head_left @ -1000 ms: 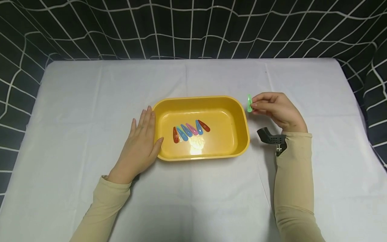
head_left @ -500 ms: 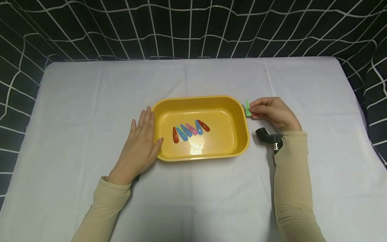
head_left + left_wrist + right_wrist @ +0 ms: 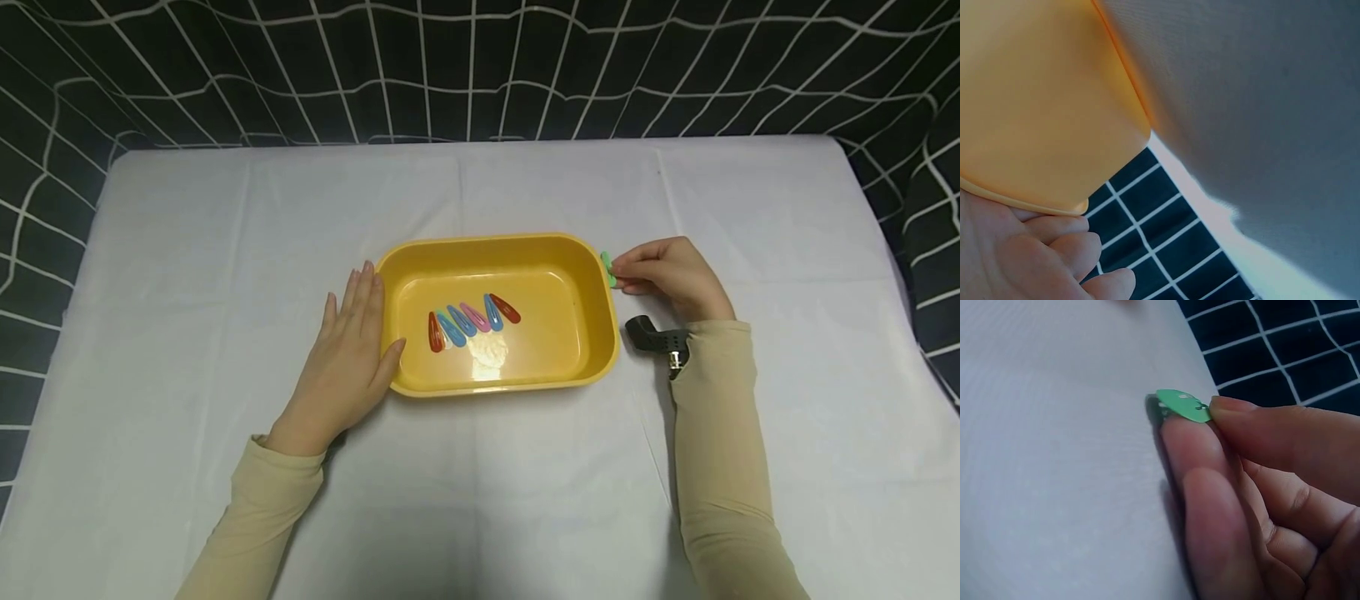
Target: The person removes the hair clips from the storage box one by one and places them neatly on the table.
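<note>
My right hand (image 3: 671, 275) pinches a green snap hair clip (image 3: 607, 265) between thumb and fingers, just beside the right rim of a yellow tray (image 3: 555, 333). In the right wrist view the clip (image 3: 1182, 403) lies at the fingertips, close over the white cloth. With straight fingers my left hand (image 3: 337, 367) rests along the tray's left side, its thumb over the rim. Inside the tray lie several hair clips in a slanting row, among them a red clip (image 3: 435, 332), a pink clip (image 3: 476, 317) and a blue clip (image 3: 492, 312).
White cloth (image 3: 480, 500) covers the table around the tray. Behind and at both sides hangs dark fabric with a white grid (image 3: 480, 75). A black camera mount (image 3: 656, 335) juts from the right wrist, left of the sleeve.
My right hand has moved left and slightly down with the green clip, bringing it from a short way off to the tray's right rim. The left hand and the clips in the tray stay put.
</note>
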Demonstrator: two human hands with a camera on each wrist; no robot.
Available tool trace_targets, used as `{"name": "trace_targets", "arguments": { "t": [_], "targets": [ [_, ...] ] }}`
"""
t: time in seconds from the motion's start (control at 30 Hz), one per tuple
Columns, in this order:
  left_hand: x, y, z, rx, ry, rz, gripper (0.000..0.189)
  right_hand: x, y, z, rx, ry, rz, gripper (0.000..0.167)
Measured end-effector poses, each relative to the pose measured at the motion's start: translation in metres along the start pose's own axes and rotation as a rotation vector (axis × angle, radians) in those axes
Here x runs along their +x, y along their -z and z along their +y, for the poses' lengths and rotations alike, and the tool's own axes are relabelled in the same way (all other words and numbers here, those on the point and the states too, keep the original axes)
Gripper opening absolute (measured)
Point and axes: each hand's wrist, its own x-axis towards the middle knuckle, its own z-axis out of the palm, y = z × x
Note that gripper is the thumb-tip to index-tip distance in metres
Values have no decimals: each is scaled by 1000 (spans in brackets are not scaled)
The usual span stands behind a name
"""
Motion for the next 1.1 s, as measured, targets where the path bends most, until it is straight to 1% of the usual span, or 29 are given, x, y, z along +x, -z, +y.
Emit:
{"name": "trace_targets", "arguments": {
  "t": [0.3,0.63,0.9,0.97,1.1],
  "targets": [
    [0,0,0,-2,7,-4,68,0,-3,-5,-93,-1,44,22],
    [0,-1,-1,-6,7,-9,69,-1,-4,-5,-173,12,74,22],
    [0,-1,-1,-9,6,-5,69,-1,-3,-5,-182,13,70,25],
    [0,-1,-1,-9,7,-5,69,-1,-3,-5,-175,12,64,25],
    [0,0,0,-5,7,-5,69,-1,-3,-5,-167,19,79,23]
  ]
}}
